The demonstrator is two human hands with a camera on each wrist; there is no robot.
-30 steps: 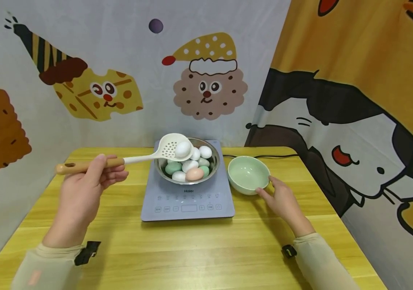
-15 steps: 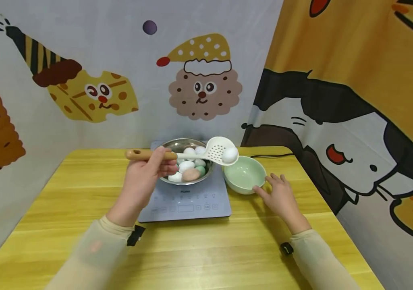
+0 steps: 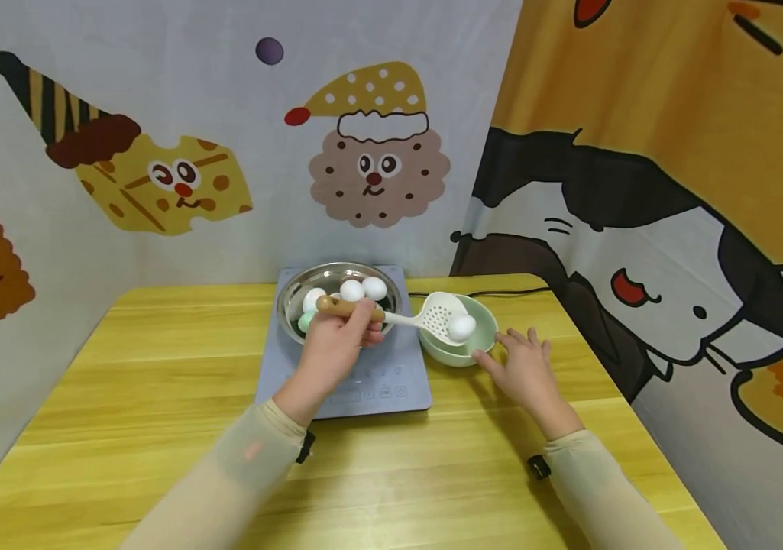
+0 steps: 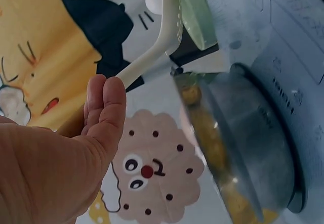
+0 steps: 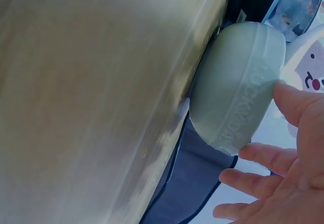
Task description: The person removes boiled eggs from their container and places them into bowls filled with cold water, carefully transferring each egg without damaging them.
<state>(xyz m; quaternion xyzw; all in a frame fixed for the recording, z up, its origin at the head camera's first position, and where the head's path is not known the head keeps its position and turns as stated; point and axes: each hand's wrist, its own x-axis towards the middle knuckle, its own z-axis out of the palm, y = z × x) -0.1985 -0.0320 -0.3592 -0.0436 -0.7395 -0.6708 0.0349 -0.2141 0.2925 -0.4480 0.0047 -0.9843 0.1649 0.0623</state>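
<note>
Pinching one skimmer (image 3: 403, 319): left grip (image 3: 334, 344). Right grip (image 3: 523, 374) spread, touching one bowl (image 3: 451, 359). One egg (image 3: 462, 328), shifted over bowl.

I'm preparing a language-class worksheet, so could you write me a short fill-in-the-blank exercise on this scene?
1. The slotted spoon is in the person's ____ hand.
2. It carries one white ____.
3. The bowl beside the right hand is pale ____.

Missing words: left; egg; green.

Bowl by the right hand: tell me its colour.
Pale green; the head view shows the bowl best.
</note>
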